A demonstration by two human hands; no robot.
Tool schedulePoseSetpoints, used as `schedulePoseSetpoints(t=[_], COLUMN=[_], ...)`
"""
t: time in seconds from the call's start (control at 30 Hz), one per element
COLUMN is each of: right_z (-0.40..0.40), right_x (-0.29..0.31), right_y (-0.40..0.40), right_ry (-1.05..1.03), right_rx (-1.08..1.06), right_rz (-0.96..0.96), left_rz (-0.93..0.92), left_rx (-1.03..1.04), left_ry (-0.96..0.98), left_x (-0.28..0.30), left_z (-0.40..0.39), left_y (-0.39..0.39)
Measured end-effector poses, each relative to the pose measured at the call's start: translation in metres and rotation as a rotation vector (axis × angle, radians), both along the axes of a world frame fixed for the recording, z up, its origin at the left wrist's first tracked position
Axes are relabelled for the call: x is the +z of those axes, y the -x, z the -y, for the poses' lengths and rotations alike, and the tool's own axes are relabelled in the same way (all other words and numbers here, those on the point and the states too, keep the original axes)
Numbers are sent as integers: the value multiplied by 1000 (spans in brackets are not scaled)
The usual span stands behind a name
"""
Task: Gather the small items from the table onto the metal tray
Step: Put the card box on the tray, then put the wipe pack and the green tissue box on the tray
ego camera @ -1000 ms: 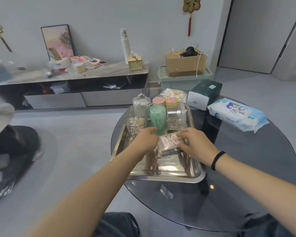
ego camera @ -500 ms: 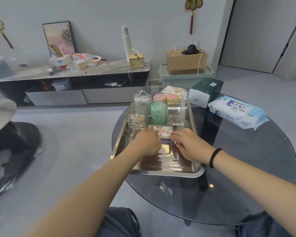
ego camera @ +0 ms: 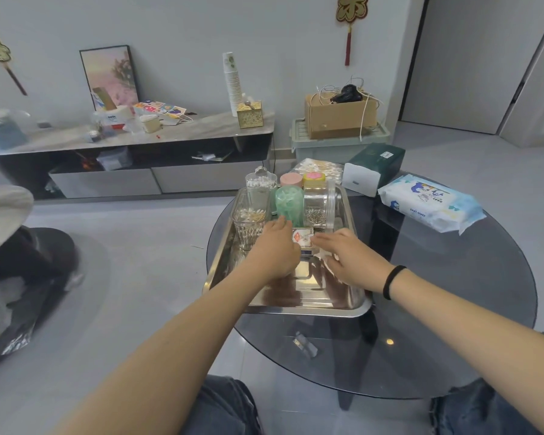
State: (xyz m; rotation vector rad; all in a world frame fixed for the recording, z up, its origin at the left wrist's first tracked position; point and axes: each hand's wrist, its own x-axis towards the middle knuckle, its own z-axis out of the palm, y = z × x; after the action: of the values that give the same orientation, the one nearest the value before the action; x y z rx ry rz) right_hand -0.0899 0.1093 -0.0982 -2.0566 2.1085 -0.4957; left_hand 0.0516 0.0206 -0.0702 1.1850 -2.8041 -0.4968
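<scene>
While set upright on the metal tray point(ego camera: 355, 309), just in front of the green jar point(ego camera: 289, 204) and the clear jar of pins point(ego camera: 319, 208), looks like a small card box point(ego camera: 302, 239), light and stiff-sided, likely thin enough to dent under a hard pinch. Flanked by the left hand point(ego camera: 275, 251) and the right hand point(ego camera: 347, 259), both close beside it with fingers loosely spread; cannot tell whether either actually grips it or merely steadies it. Best taken by the two narrow ends, gently, since the polished tray floor seems slick and apt to let it slide or tip. Worth care around the glass holder of cotton swabs point(ego camera: 252, 218) next to the left hand: tall, fragile, easily knocked. Still off the tray, on the desk point(ego camera: 453, 309): a green tissue pack point(ego camera: 372, 166) and a soft pack of wipes point(ego camera: 431, 205).
</scene>
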Motion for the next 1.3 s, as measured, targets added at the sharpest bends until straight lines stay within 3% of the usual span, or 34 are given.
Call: schedulePoseSetpoints(t=[0.2,0.43,0.63,0.77,0.87,1.0,1.17,1.3], right_z=[-13,-4,30,58,71,68,38,26], right_x=[26,60,59,50,43,35,23,25], right_y=[19,77,145,180,200,219,232,231], right_ry=[92,167,159,87,10,-163,-431,-344], right_rx=[-73,-162,-308,-349,-432,-549,-522,-523], right_rz=[5,-12,-16,-119,-183,-173,-104,-49], left_rz=[-120,-182,-87,50,53,41,155,41], left_rx=[8,-96,-122,-94,-105,-83,18,78], left_ry=[34,254,332,262,136,10,34,-90], left_x=[19,50,57,47,37,30,23,20], left_z=[-12,0,46,80,100,115,110,103], left_y=[18,81,155,198,226,257,283,288])
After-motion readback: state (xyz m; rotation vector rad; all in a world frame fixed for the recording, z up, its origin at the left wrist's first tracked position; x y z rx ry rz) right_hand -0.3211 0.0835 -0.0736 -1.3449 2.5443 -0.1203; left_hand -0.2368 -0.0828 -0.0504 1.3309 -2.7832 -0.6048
